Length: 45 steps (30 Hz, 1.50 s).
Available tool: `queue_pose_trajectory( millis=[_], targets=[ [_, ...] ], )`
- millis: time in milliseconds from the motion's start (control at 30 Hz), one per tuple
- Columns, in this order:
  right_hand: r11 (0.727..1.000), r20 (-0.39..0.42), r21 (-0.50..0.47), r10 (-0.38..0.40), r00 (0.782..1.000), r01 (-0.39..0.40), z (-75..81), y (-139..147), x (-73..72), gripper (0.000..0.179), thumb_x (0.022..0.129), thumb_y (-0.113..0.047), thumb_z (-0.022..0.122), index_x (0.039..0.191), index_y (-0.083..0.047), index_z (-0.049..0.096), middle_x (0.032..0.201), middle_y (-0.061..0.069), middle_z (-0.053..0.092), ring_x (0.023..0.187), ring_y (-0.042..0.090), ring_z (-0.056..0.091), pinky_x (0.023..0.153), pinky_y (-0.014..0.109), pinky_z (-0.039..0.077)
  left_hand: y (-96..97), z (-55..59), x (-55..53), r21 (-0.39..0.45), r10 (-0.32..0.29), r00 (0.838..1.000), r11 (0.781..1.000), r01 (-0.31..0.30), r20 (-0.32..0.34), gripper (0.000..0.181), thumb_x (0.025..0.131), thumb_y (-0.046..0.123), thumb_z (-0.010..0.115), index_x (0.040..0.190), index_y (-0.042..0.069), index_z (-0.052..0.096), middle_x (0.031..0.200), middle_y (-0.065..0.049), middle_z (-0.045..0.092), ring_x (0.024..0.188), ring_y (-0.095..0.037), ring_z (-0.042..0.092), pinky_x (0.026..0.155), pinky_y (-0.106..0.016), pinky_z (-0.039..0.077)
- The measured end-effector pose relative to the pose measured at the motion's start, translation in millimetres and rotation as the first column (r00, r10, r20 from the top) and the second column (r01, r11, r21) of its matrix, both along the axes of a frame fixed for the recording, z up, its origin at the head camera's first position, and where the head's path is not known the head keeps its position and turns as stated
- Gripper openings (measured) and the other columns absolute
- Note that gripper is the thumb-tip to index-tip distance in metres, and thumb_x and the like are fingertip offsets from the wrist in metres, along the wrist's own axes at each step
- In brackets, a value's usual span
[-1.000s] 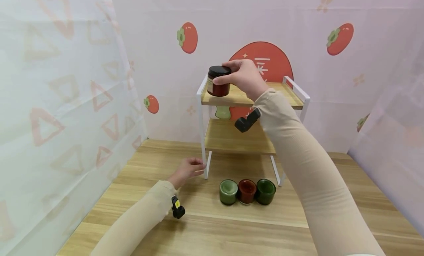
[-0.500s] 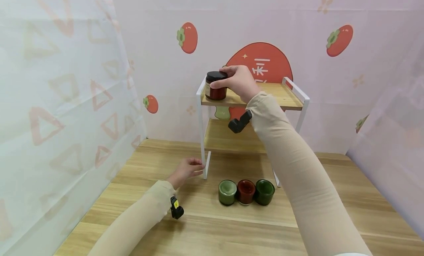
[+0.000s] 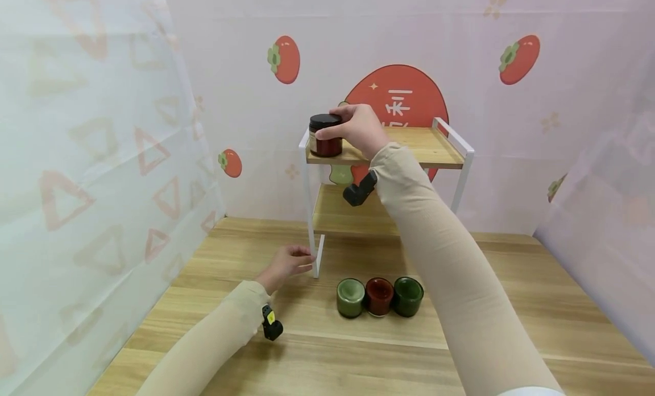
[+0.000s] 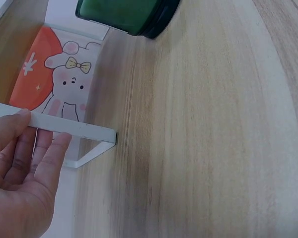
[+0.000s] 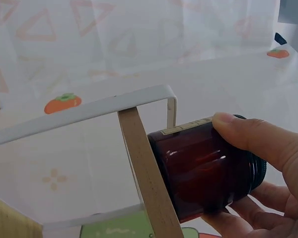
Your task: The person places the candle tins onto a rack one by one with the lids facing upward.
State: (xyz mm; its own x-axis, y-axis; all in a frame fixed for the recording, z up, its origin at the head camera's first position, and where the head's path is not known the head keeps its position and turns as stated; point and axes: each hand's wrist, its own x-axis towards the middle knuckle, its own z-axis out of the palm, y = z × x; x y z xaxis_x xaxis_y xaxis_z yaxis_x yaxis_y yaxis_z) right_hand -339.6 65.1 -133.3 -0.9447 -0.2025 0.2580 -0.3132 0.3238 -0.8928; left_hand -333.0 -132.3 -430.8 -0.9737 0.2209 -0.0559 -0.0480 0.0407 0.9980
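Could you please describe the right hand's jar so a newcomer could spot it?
Find the white-framed shelf on the table. At its top left, the right hand grips a dark red jar. Unlike the three glass jars below, it shows a black lid on top.

A: Which surfaces are glossy?
B: The dark red jar [image 5: 198,168] and dark green vessel [image 3: 407,297], both glass-like.
A: The rest?
B: Rack frame [image 4: 92,131], smooth metal (apparently painted); shelf [image 3: 422,145], satin wood; sleeve [image 3: 430,219], matt cloth.

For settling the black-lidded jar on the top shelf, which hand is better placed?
The right hand, I think: it grips the jar at the top shelf, while the left hand holds the rack's leg below.
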Motion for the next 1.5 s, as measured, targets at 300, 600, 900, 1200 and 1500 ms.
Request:
queue_pose_trajectory(
  millis=[300,600,900,1200,1500],
  targets=[
    [0.999,-0.001,0.035,0.014,1.0,-0.014,-2.9,-5,-2.4,0.065,0.082,-0.015,0.078,0.14,-0.008,0.05,0.132,0.011,0.059,0.116,0.018,0.056,0.104,0.028,0.047,-5.5,-0.6,0.6,0.009,0.011,1.0,1.0,-0.011,0.001,0.014,0.091,-0.005,0.061,0.104,-0.009,0.058,0.1,-0.01,0.062,0.113,-0.041,0.058,0.092,-0.038,0.058],
    [0.994,-0.011,0.11,-0.018,1.0,0.019,-3.9,-8,-3.2,0.065,0.084,-0.022,0.077,0.142,-0.014,0.048,0.133,0.01,0.055,0.117,0.019,0.053,0.103,0.029,0.048,-8.5,-0.8,-0.6,0.02,0.008,1.0,1.0,-0.008,0.006,0.012,0.091,-0.004,0.061,0.102,-0.006,0.058,0.099,-0.008,0.061,0.113,-0.038,0.058,0.094,-0.037,0.057],
    [0.991,-0.014,0.13,-0.037,0.999,0.038,-6.7,-8,-2.5,0.069,0.085,-0.025,0.076,0.145,-0.017,0.044,0.139,0.009,0.051,0.124,0.019,0.048,0.106,0.031,0.045,-7.5,0.5,1.2,0.016,0.019,1.0,1.0,-0.02,0.014,0.009,0.091,-0.005,0.061,0.099,-0.004,0.058,0.098,-0.008,0.062,0.114,-0.04,0.058,0.092,-0.037,0.058],
    [0.988,-0.032,0.15,-0.024,0.999,0.028,-5.4,-6,-2.7,0.074,0.084,-0.028,0.076,0.147,-0.019,0.039,0.144,0.007,0.047,0.129,0.018,0.045,0.109,0.032,0.043,-7.5,2.2,1.2,0.014,0.013,1.0,1.0,-0.014,0.014,0.01,0.091,-0.005,0.061,0.101,-0.005,0.058,0.099,-0.008,0.062,0.115,-0.04,0.057,0.092,-0.037,0.058],
    [0.989,-0.062,0.142,-0.021,0.998,0.029,-4.1,4,0.3,0.075,0.084,-0.028,0.077,0.148,-0.021,0.038,0.144,0.004,0.048,0.129,0.018,0.047,0.106,0.032,0.046,-6.3,2.4,0.6,0.0,0.005,1.0,1.0,-0.005,0.008,0.013,0.091,-0.005,0.061,0.103,-0.007,0.057,0.1,-0.01,0.061,0.112,-0.036,0.059,0.096,-0.04,0.055]
  ],
)
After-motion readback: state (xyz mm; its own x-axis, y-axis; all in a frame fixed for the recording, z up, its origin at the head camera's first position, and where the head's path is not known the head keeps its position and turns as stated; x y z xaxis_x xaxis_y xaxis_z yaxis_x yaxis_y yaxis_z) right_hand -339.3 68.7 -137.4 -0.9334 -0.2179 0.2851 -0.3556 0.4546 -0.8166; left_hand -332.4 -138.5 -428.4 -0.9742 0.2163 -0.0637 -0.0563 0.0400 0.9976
